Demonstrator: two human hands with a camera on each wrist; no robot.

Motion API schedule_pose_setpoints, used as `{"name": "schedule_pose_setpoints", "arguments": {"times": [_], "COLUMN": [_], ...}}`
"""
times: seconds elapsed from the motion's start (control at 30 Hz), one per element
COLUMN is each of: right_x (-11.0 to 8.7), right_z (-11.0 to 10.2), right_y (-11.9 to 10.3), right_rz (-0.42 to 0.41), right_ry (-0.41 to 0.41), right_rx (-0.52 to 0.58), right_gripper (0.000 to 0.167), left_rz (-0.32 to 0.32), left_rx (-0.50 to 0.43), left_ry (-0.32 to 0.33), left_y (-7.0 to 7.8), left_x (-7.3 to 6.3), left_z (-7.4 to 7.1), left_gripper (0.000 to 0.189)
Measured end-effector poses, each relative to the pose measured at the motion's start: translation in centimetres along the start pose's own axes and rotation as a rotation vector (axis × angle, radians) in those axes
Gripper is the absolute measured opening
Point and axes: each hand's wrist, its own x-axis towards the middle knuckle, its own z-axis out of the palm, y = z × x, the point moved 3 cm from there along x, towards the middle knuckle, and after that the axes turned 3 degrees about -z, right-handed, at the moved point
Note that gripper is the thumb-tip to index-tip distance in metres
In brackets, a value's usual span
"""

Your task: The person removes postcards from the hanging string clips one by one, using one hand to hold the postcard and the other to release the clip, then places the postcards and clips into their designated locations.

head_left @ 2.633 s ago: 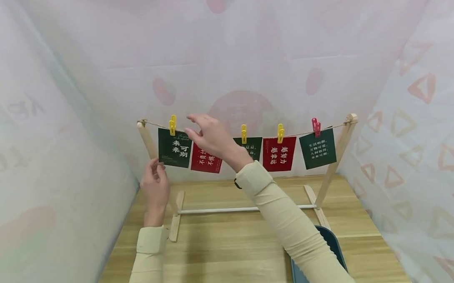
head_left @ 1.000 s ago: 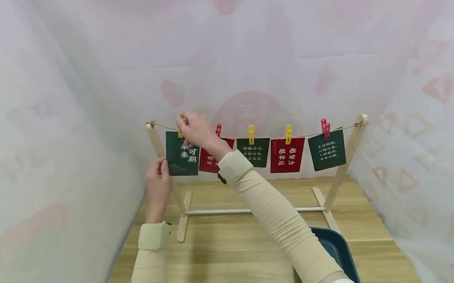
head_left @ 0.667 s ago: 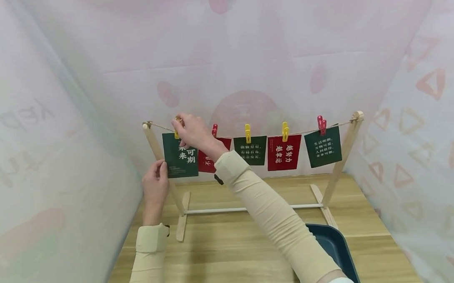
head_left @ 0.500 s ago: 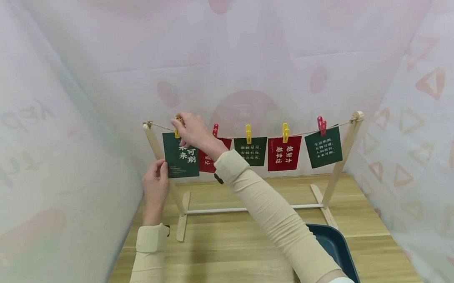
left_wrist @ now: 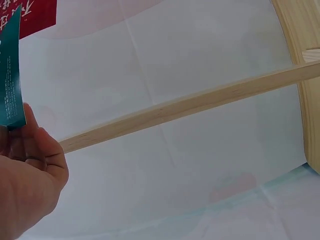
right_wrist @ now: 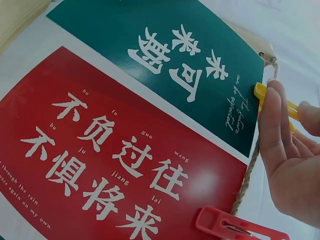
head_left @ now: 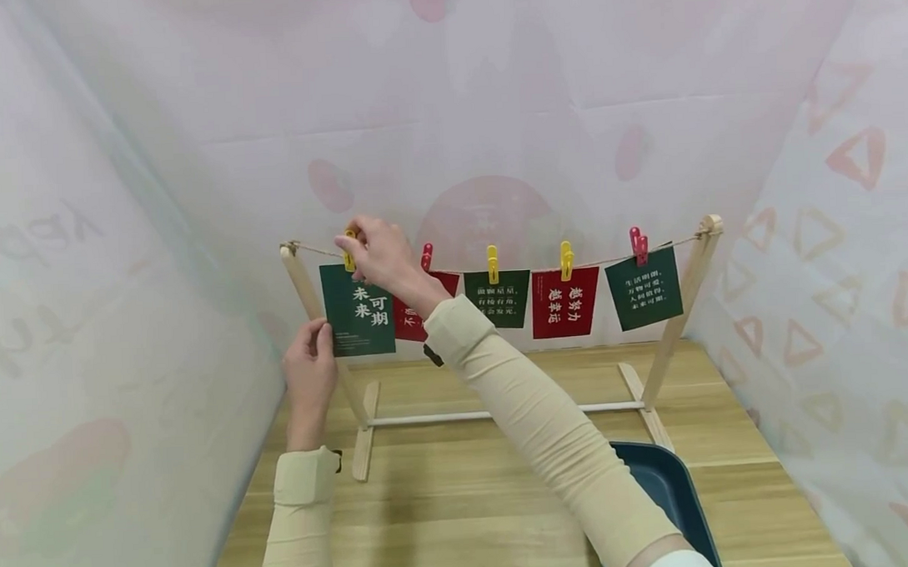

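Observation:
My right hand (head_left: 384, 254) pinches a yellow clothespin (head_left: 350, 259) at the left end of the twine. That clothespin's tip sits on the top edge of a green card (right_wrist: 175, 60) with white characters. My left hand (head_left: 310, 370) holds the same card's lower left corner between thumb and fingers, as the left wrist view shows closely (left_wrist: 35, 170). Right beside it hangs a red card (right_wrist: 95, 155) under a red clothespin (right_wrist: 235, 227), partly hidden by my right hand and wrist in the head view.
Further right on the twine hang a green card (head_left: 497, 303), a red card (head_left: 563, 313) and another green card (head_left: 644, 289), each clipped. A wooden frame (head_left: 669, 334) with a white crossbar (head_left: 444, 417) carries the twine. A dark blue tray (head_left: 690, 500) lies at the front right.
My right hand, at first loose beside the yellow clothespin, has moved left and taken it between thumb and fingers. The left green card hangs straighter. My left hand stays at its lower corner.

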Motion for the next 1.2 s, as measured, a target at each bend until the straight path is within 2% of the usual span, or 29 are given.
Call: {"name": "schedule_pose_setpoints", "arguments": {"times": [0.27,0.5,0.63,0.83,1.07,1.2], "right_x": [-0.4,-0.6,-1.0,-1.6,-2.6,-3.6], "right_z": [-0.3,-1.1,-1.6,-2.6,-3.7,-4.1], "right_y": [0.4,0.7,1.0,0.8,0.0,0.4], "right_rz": [-0.009,-0.082,-0.088,-0.093,-0.080,-0.075], "right_ry": [0.073,0.209,0.264,0.280,0.282,0.277], "right_rx": [0.024,0.049,0.080,0.062,0.135,0.158], "right_gripper": [0.021,0.018,0.017,0.017,0.017,0.017], "left_rz": [-0.017,-0.023,-0.031,-0.056,-0.091,-0.078], "left_rx": [0.006,-0.026,-0.020,-0.018,-0.044,-0.039], "left_ry": [0.005,0.012,0.007,0.011,0.042,0.046], "left_y": [-0.5,-0.6,-0.8,-0.9,-0.4,-0.8], "left_x": [-0.6,-1.0,-1.4,-1.4,-0.7,-0.7], "left_z": [0.3,0.5,0.5,0.2,-0.9,-1.1], "left_gripper": [0.029,0.029,0.028,0.028,0.032,0.032]}}
